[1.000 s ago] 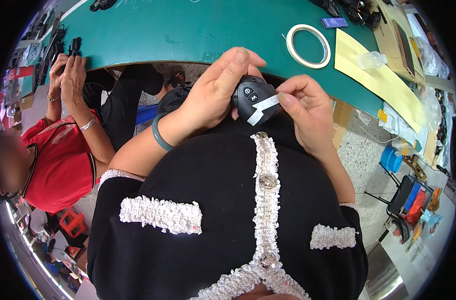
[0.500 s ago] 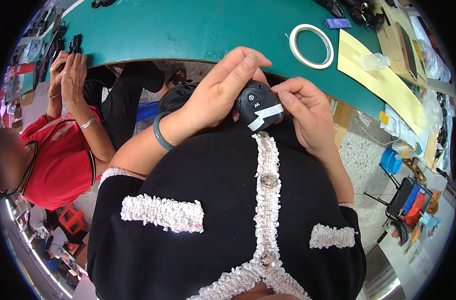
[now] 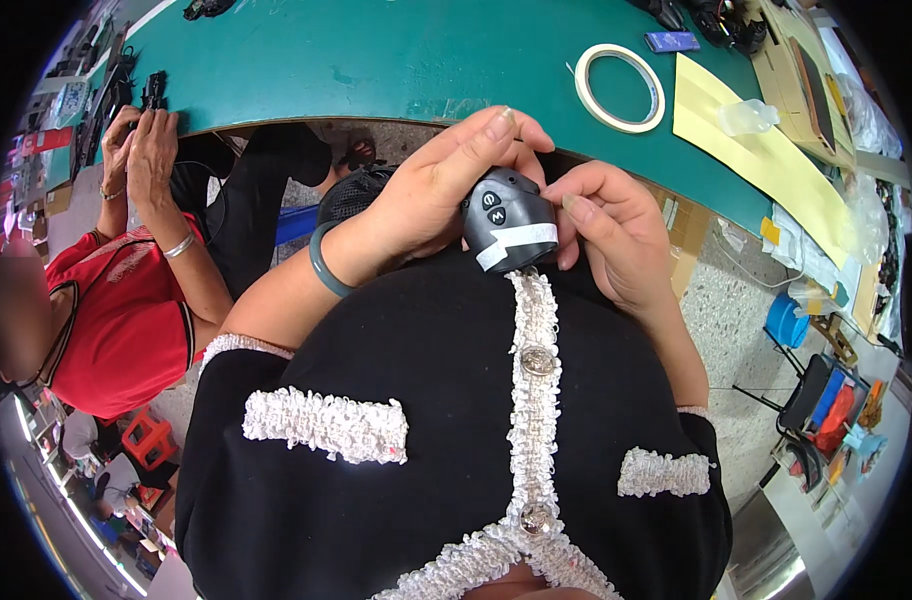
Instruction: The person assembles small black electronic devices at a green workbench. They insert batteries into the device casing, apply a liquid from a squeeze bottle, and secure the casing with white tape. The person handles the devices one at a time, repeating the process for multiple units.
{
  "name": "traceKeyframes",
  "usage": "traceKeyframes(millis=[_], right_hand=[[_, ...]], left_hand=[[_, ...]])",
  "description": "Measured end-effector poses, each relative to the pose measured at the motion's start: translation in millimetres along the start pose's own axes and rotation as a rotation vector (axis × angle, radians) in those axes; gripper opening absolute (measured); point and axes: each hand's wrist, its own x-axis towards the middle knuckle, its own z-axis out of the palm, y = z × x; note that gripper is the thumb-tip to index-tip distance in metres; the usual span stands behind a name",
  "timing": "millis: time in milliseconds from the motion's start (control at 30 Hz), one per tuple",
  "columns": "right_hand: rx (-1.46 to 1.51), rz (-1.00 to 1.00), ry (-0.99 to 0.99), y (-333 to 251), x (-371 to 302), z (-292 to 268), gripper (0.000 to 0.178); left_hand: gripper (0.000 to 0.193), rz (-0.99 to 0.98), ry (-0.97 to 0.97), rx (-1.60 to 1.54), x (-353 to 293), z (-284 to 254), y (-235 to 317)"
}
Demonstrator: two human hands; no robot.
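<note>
Close to my chest is a small dark grey rounded device (image 3: 484,226) with two black buttons marked in white. A strip of white tape (image 3: 521,240) lies across its lower part. My left hand (image 3: 446,180) is closed around the device's far left side, its thumb pointing away along the top. At the device's right edge, the thumb and forefinger of my right hand (image 3: 616,225) are pinched together. Whether something thin sits between them is too small to tell. Some fingers are hidden behind the device.
On the green table (image 3: 376,60) lie a roll of masking tape (image 3: 661,105), a yellow sheet (image 3: 711,120), a small clear bottle (image 3: 748,119) and a blue box (image 3: 672,42). To the left sits a co-worker in a red shirt (image 3: 126,345), hands on a black part (image 3: 155,88).
The device has tilted, and its tape strip now runs more level across it. Both my hands have come slightly nearer to me, staying at the device.
</note>
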Motion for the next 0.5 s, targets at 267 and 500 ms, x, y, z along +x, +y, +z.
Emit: traceKeyframes(millis=[267,500], right_hand=[[-0.013,0.051,-0.01,-1.7,-2.4,1.1,0.012],[-0.016,0.06,-0.088,-5.8,-3.8,1.3,0.011]], left_hand=[[0.061,-0.001,-0.04,0.003,-0.3,1.0,-0.2],[0.074,0.013,-0.135,0.041,-2.0,0.3,3.6]])
